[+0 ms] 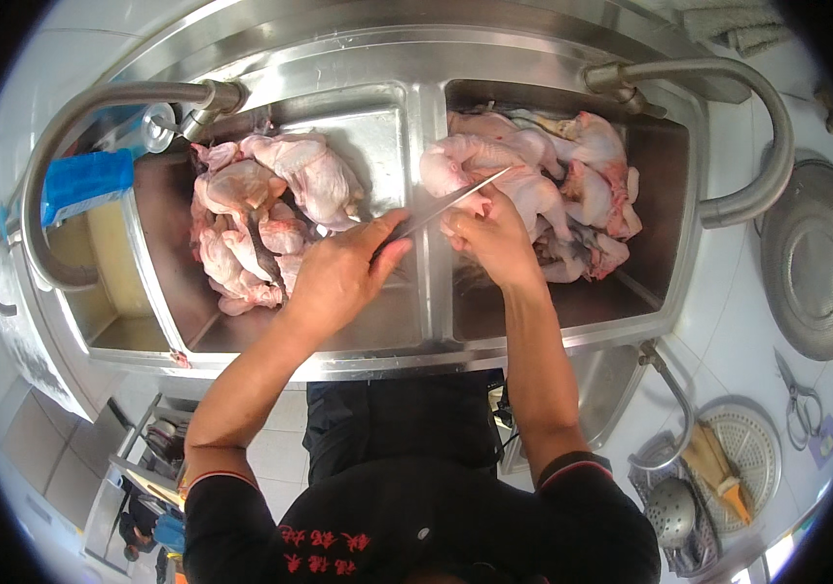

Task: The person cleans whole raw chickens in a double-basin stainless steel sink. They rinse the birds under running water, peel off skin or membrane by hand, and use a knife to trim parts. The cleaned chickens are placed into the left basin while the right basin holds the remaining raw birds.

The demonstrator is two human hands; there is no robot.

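Observation:
My left hand [339,274] holds a knife [442,209] by its handle end, over the divider of a stainless steel sink [431,292]. The blade slants up to the right, its tip above pale raw poultry [533,190] piled in the right basin. My right hand [493,237] is closed on part of a plucked bird at the left edge of that pile, just below the blade; the gripped part is mostly hidden by the fingers. More raw plucked birds [307,175] lie heaped in the left basin, some with dark feet or skin showing.
Curved faucets [781,139] arch over both ends of the sink. A blue package [87,186] stands at the left by a narrow side basin. On the right are a mesh strainer [818,263], scissors [800,412], a perforated steel tray [759,452] and a perforated ladle [670,507].

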